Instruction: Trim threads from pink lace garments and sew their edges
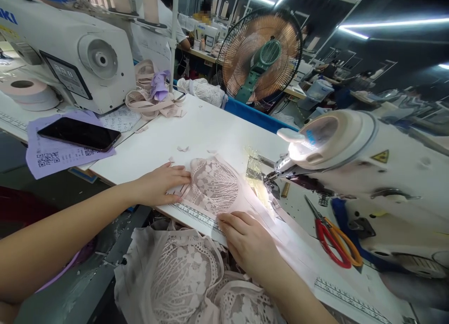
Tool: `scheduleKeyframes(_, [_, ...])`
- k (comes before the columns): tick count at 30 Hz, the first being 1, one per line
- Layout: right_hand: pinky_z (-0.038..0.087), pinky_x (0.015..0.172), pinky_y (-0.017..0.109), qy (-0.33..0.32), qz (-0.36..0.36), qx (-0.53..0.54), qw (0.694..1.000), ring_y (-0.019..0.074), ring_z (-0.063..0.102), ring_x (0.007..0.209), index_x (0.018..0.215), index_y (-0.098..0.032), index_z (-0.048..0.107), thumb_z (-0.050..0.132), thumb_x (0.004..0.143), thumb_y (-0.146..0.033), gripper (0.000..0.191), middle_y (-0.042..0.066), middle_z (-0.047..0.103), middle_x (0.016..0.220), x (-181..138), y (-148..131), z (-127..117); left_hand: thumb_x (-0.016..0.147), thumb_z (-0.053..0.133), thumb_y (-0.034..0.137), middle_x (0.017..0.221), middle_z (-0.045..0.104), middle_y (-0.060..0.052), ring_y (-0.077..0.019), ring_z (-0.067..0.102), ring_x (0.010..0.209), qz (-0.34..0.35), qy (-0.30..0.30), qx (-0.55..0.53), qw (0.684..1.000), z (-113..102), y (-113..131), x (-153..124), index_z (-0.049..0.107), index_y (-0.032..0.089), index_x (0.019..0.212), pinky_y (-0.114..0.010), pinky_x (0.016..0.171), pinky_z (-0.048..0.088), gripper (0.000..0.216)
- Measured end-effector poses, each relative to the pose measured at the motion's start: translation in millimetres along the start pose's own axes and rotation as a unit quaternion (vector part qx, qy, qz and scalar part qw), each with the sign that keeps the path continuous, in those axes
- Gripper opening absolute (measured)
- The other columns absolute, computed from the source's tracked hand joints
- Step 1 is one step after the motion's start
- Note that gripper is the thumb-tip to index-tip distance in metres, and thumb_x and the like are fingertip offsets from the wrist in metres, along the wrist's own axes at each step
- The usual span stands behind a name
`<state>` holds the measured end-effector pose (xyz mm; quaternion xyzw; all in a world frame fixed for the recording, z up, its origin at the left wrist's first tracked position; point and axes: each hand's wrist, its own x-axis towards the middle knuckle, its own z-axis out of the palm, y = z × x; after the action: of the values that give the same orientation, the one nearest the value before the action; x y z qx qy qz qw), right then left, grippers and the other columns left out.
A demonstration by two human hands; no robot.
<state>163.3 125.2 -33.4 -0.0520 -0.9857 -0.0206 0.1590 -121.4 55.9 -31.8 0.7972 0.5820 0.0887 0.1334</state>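
Note:
A pale pink lace piece (212,183) lies on the white sewing table (210,132) under the machine's lamp. My left hand (163,181) rests flat on its left edge, fingers stretched out. Pressed flat on the lace's near edge is my right hand (245,237), beside the ruler strip (196,216) on the table front. The sewing machine (368,174) stands to the right, its needle and presser foot (270,181) just past the lace. More pink lace pieces (182,277) are heaped in my lap below the table edge.
Red and orange scissors (333,240) lie by the machine base. A second sewing machine (66,48) stands at far left with a black phone (79,133) on purple paper. Pink straps (154,97) are piled behind. A fan (261,55) faces the table.

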Motion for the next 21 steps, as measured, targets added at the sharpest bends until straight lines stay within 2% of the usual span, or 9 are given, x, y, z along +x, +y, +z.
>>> scheduleKeyframes(13, [0.057, 0.076, 0.035, 0.0, 0.003, 0.008, 1.0, 0.0227, 0.063, 0.088, 0.101, -0.012, 0.067, 0.045, 0.085, -0.001, 0.03, 0.011, 0.072, 0.101, 1.9, -2.4, -4.3, 0.087, 0.056, 0.026, 0.144, 0.048, -0.012, -0.0322, 0.035, 0.138, -0.013, -0.009, -0.003, 1.0, -0.2, -1.2, 1.3, 0.049, 0.018, 0.133, -0.061, 0.112, 0.021, 0.046])
scheduleKeyframes(21, [0.057, 0.079, 0.036, -0.018, 0.01, 0.021, 1.0, 0.0222, 0.063, 0.086, 0.101, -0.012, 0.067, 0.048, 0.084, -0.001, 0.028, 0.01, 0.071, 0.102, 1.1, -2.3, -1.9, 0.083, 0.056, 0.023, 0.143, 0.05, -0.01, -0.0317, 0.035, 0.137, -0.042, -0.015, -0.006, 0.999, -4.5, 7.1, 3.1, 0.051, 0.019, 0.131, -0.059, 0.113, 0.02, 0.048])
